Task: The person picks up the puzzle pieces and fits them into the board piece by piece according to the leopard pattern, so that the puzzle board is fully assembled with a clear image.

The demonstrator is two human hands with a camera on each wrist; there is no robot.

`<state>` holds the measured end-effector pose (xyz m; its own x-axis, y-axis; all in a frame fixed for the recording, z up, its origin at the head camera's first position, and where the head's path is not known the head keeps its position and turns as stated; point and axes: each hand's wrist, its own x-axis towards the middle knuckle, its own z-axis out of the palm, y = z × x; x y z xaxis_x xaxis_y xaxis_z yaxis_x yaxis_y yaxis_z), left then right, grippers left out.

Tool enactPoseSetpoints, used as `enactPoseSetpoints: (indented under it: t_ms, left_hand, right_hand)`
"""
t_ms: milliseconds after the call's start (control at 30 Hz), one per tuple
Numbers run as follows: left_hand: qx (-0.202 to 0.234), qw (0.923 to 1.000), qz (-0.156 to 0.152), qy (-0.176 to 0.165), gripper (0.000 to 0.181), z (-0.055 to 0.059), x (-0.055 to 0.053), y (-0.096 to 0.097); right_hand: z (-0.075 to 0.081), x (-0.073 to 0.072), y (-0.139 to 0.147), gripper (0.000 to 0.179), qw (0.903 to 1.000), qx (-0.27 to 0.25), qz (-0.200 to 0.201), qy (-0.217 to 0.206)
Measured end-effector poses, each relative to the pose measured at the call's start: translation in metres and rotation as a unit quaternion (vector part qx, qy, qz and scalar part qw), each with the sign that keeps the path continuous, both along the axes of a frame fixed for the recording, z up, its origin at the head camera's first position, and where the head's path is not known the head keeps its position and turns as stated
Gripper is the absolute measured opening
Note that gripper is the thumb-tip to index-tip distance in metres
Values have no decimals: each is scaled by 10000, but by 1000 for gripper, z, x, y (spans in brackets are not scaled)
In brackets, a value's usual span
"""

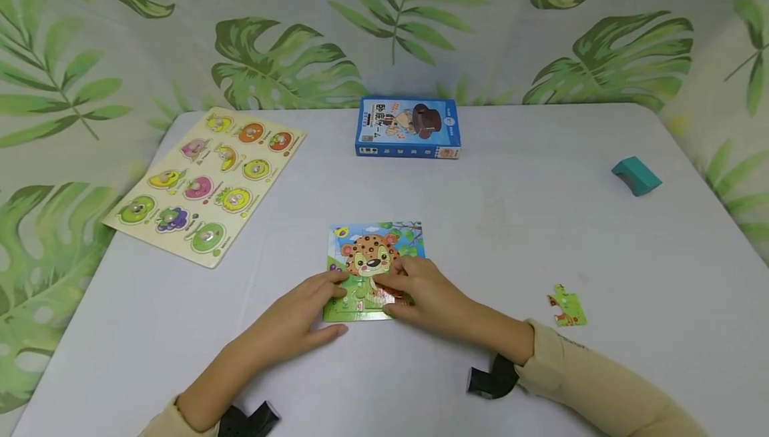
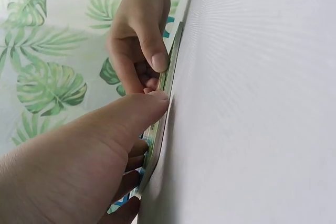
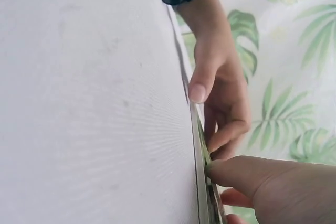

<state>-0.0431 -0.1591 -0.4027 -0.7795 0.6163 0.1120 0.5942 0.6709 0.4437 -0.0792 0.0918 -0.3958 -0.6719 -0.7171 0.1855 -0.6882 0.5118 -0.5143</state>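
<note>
A jigsaw puzzle (image 1: 364, 235) with a spotted leopard cub lies flat in its thin tray near the middle of the table. My left hand (image 1: 298, 311) rests at its lower left, fingertips on the picture and thumb by the near edge. From the right, my right hand (image 1: 437, 295) reaches over the lower part, thumb and bent fingers around a puzzle piece (image 1: 393, 295) mostly hidden under them. Both hands' fingertips come close together at the tray edge (image 2: 175, 56) in the left wrist view. One loose puzzle piece (image 1: 569, 306), green with red, lies farther right.
A wooden fruit knob board (image 1: 204, 187) lies at the back left. The blue card-game box (image 1: 408, 127) is at the back centre, and a teal arched block (image 1: 637, 176) sits at the far right. Leaf-print cloth (image 1: 288, 63) hangs behind the white table.
</note>
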Motion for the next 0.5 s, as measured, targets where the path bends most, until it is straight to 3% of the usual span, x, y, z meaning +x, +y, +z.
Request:
enactPoseSetpoints:
  t_ms: [233, 500]
  left_hand:
    - [-292, 9988, -277, 288, 52, 1, -3, 3]
    - [-427, 9982, -413, 94, 43, 9, -8, 3]
  right_hand:
    - [3, -7, -1, 37, 9994, 107, 313, 26]
    - [6, -10, 2, 47, 9979, 291, 492, -298]
